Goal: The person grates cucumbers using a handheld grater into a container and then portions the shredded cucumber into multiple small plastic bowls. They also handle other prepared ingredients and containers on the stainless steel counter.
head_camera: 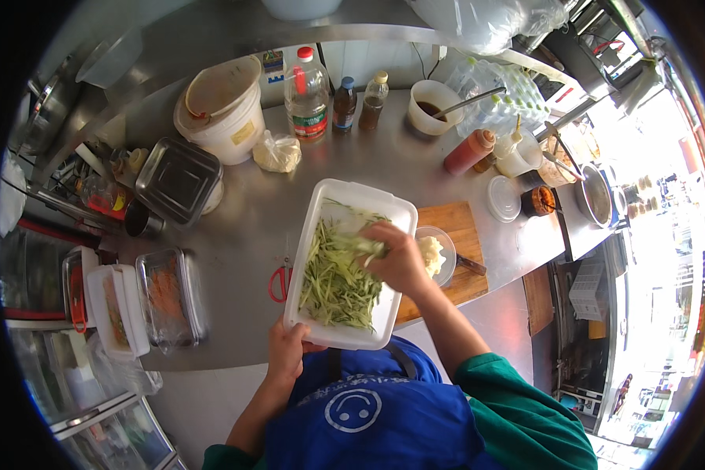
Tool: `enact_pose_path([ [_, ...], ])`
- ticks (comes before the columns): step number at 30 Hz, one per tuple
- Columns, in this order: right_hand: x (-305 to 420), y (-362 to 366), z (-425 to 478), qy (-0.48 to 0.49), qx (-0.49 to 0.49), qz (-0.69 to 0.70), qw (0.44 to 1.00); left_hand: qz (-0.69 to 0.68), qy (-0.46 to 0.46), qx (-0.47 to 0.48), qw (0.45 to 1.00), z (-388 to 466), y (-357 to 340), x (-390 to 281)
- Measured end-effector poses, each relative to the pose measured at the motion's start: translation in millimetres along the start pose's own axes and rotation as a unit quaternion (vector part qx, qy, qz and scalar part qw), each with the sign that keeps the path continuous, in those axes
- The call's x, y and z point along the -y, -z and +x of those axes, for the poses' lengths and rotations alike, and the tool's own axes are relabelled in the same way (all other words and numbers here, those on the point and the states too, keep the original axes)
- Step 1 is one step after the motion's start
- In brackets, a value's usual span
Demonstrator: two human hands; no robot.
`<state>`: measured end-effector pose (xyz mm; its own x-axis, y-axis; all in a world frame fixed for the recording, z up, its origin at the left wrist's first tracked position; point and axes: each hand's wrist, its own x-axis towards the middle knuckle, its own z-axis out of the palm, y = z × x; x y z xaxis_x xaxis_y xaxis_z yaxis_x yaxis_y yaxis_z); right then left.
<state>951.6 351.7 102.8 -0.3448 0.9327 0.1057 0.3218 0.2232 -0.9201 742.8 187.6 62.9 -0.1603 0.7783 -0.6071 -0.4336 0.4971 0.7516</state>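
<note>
My left hand point(289, 351) grips the near left corner of a white plastic tray point(389, 317), which is tilted over the counter's front edge. Shredded cucumber point(341, 288) lies in it. Above the tray's right side, my right hand point(390, 255) pinches a bunch of the shreds, slightly blurred. Just right of the tray, a clear plastic bowl point(446, 276) of pale mashed or chopped food point(430, 254) stands on a wooden cutting board point(458, 220). The dark handle of a knife point(471, 264) sticks out beside the bowl. Red-handled scissors point(278, 285) lie left of the tray, partly hidden by it.
Containers of shredded orange food point(164, 288) stand left on the steel counter point(235, 235). Behind are a white bucket point(235, 126), an oil bottle point(307, 100), smaller bottles and a bowl of dark sauce point(427, 123). A red squeeze bottle point(469, 153) and a round lid point(504, 198) stand right.
</note>
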Motion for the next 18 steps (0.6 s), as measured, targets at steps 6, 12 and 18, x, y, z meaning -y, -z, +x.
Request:
enact_pose_path([
  [6,-27.4,107.6,-2.2,-0.026,-0.029,0.006,0.999,-0.034,-0.036,-0.109,0.993,-6.5,-46.4,30.0],
  [12,-153.0,120.4,-25.9,-0.02,0.047,-0.134,0.99,-0.09,-0.051,-0.228,0.968,-27.7,-38.8,52.9],
  [18,-176.7,111.4,-40.0,-0.03,0.147,-0.304,0.941,-0.167,-0.065,-0.308,0.935,-53.3,-17.3,63.2],
])
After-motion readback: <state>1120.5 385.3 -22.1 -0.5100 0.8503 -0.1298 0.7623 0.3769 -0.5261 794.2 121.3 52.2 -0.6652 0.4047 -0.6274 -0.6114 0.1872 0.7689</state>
